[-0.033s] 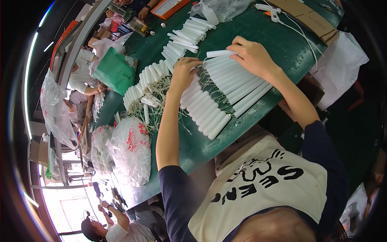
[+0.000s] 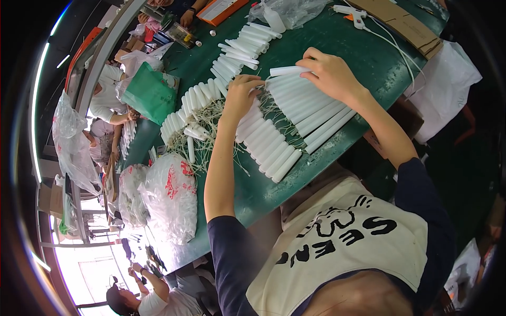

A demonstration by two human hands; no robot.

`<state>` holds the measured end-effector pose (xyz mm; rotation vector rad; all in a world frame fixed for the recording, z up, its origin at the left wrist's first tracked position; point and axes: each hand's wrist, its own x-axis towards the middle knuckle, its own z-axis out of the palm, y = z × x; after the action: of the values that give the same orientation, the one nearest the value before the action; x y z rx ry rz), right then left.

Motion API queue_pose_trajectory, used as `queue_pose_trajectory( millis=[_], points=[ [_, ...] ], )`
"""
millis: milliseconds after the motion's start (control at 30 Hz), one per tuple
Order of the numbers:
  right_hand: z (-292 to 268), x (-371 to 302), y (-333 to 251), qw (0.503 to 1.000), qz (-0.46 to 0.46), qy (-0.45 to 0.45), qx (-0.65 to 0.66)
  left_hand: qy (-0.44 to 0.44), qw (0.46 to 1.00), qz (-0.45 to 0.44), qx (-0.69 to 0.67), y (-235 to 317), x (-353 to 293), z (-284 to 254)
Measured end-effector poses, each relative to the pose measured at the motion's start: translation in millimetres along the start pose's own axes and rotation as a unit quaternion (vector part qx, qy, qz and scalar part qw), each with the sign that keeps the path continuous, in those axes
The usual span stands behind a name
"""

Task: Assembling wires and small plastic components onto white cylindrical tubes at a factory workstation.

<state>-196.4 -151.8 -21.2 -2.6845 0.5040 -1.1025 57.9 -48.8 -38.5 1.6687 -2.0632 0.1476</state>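
Observation:
Between the thumb and fingers of my right hand [image 2: 329, 73] is the right end of a white tube [image 2: 287, 70], at the far end of a fanned row of similar white tubes [image 2: 308, 102]. My left hand [image 2: 243, 96] is closed, its fingertips by that tube's left end, where thin pale wires [image 2: 271, 108] show; what it pinches is too small to make out. Below my left hand a second row of white tubes [image 2: 266, 145] lies side by side, with wires between the two rows. Left of my forearm is a tangle of wires [image 2: 213, 118] among more white tubes [image 2: 195, 97].
More white tubes [image 2: 245, 45] trail toward the back of the green table [image 2: 316, 39]. A white glue gun [image 2: 356, 18] with a cable lies at the back right beside cardboard [image 2: 400, 23]. Clear plastic bags [image 2: 171, 197] and a green bag [image 2: 153, 92] stand left. Other people work beyond.

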Motion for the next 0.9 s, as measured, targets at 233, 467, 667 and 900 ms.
queue_pose_trajectory(
  millis=[233,467,667,900],
  points=[
    [-11.2,-3.1,-8.3,0.999,0.022,-0.023,0.028,0.025,0.999,-0.009,-0.04,-0.9,7.1,11.6],
    [3.0,-0.5,-5.3,0.999,-0.003,-0.048,0.009,0.083,0.996,0.009,-0.043,2.1,7.2,12.8],
    [20.0,6.8,-5.3,0.997,0.02,-0.075,-0.014,0.099,0.993,0.026,-0.064,-0.2,6.8,11.4],
    [32.7,16.3,-2.6,0.994,0.054,-0.092,0.017,0.039,0.998,-0.039,-0.042,1.2,6.3,4.7]
  ],
)
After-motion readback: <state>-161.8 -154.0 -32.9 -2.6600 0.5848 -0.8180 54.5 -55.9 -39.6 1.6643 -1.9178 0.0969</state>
